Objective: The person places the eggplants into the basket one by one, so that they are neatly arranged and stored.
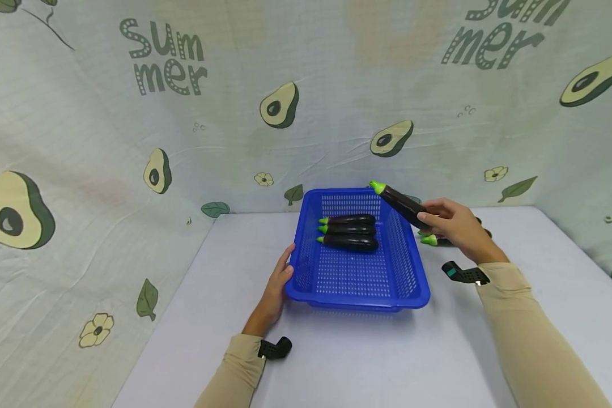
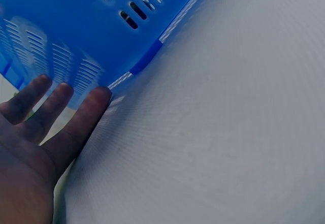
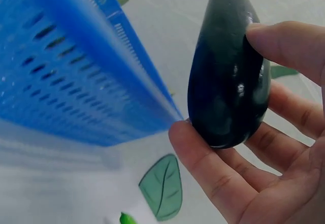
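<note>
My right hand (image 1: 451,224) pinches the thick end of a dark eggplant (image 1: 400,204) between thumb and fingers. It is raised above the right rim of the blue perforated basket (image 1: 331,297), its green stem end pointing up and left. In the right wrist view the eggplant (image 3: 228,71) shows glossy, thumb on one side and fingers beneath. Three eggplants (image 1: 348,243) lie side by side in the basket, stems to the left. My left hand (image 1: 275,289) touches the basket's left outer side, and the left wrist view shows its fingers (image 2: 84,115) fairly straight against the wall.
More eggplants (image 1: 442,241) lie on the white table (image 1: 224,283) right of the basket, partly hidden behind my right hand. A cloth (image 1: 326,62) printed with avocados and leaves hangs behind the table and down its left side.
</note>
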Motion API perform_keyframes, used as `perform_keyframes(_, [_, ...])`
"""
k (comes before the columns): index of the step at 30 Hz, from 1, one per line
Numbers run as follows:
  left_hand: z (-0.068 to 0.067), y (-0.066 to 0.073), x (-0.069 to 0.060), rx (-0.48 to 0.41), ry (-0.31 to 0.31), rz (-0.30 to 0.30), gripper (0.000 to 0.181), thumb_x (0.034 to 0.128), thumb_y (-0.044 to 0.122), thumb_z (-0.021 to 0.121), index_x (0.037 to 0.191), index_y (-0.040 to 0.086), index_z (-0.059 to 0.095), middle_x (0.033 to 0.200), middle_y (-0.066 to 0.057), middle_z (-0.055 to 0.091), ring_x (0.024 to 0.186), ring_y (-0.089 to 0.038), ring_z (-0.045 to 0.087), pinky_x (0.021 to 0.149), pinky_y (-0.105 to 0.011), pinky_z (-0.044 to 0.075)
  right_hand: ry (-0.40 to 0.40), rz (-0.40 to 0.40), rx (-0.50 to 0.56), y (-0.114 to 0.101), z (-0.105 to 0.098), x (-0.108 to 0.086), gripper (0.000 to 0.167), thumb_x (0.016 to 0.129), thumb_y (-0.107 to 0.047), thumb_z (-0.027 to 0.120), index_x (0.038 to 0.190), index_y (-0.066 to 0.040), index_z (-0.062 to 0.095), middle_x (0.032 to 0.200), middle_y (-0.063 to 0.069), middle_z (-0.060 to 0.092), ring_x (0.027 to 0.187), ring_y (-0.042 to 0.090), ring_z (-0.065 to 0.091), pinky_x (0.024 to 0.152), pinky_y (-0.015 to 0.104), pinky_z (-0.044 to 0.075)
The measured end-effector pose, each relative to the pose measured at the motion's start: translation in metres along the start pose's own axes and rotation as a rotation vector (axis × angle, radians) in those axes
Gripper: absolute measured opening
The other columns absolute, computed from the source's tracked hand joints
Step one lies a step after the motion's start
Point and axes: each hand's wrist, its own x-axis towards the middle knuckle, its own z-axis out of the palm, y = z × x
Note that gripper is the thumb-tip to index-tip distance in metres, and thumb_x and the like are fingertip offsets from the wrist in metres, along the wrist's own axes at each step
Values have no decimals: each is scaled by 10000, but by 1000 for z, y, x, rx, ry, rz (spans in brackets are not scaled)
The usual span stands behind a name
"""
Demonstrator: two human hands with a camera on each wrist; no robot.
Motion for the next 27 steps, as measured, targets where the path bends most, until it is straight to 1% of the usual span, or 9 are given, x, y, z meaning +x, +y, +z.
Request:
perform_keyframes(2, [0, 0, 0, 3, 0, 0, 561, 1042, 418, 357, 1586, 380, 226, 1662, 34, 97, 1513, -280, 104, 1170, -615, 61, -24, 4, 17, -6, 2, 5, 594, 975, -366, 658, 1393, 15, 475, 1283, 263, 564, 979, 236, 701, 785, 283, 575])
perform_keyframes(6, [-1, -1, 0, -5, 2, -3, 560, 1042, 416, 353, 1587, 375, 229, 1663, 32, 95, 1513, -285, 105, 1172, -611, 64, -80, 11, 35, -14, 7, 14, 582, 961, -368, 679, 1387, -16, 496, 1302, 237, 576, 1040, 299, 682, 824, 326, 574])
perform_keyframes(11, [-1, -2, 1, -4, 3, -14, 565, 1042, 430, 351, 1589, 373, 223, 1666, 29, 88, 1516, -297, 99, 1169, -620, 58, -157, -7, 36, -21, 15, 22, 560, 954, -316, 701, 1389, -13, 519, 1334, 222, 569, 1075, 279, 662, 852, 371, 570])
perform_keyframes(15, [0, -2, 1, 0, 9, -19, 569, 1035, 439, 360, 1586, 379, 228, 1666, 33, 92, 1518, -291, 96, 1170, -620, 49, -220, -15, 0, -26, 21, 27, 572, 957, -312, 697, 1402, -3, 512, 1357, 232, 550, 1092, 303, 646, 871, 407, 563])
perform_keyframes(17, [0, -2, 1, 3, 13, -19, 562, 1033, 449, 366, 1579, 397, 239, 1661, 51, 105, 1517, -267, 102, 1176, -605, 54, -245, -9, -22, -28, 23, 30, 584, 955, -329, 698, 1405, -8, 511, 1362, 233, 547, 1088, 322, 642, 877, 428, 559])
perform_keyframes(18, [0, -2, 1, 4, 15, -19, 559, 1032, 454, 369, 1575, 407, 244, 1659, 63, 111, 1517, -253, 102, 1178, -599, 51, -254, -4, -26, -29, 24, 31, 585, 951, -334, 702, 1403, -13, 514, 1362, 231, 548, 1087, 328, 640, 881, 439, 557])
perform_keyframes(22, [0, -3, 2, 3, 14, -15, 550, 1032, 459, 378, 1567, 423, 254, 1654, 74, 121, 1514, -234, 107, 1181, -588, 53, -269, 11, -43, -32, 29, 36, 577, 943, -337, 712, 1391, -25, 528, 1355, 222, 561, 1093, 336, 634, 859, 408, 566])
perform_keyframes(25, [0, -2, 2, 7, 14, -10, 558, 1033, 446, 378, 1574, 403, 247, 1658, 52, 113, 1515, -255, 104, 1178, -598, 53, -281, 15, -36, -33, 34, 40, 555, 943, -303, 717, 1377, -10, 533, 1331, 238, 569, 1098, 347, 639, 847, 391, 572])
perform_keyframes(27, [0, -2, 1, 12, 18, -6, 565, 1034, 437, 374, 1580, 385, 242, 1661, 38, 109, 1516, -267, 100, 1176, -605, 51, -292, 13, -35, -33, 38, 42, 544, 945, -285, 717, 1370, 2, 536, 1312, 252, 573, 1095, 351, 643, 847, 405, 572])
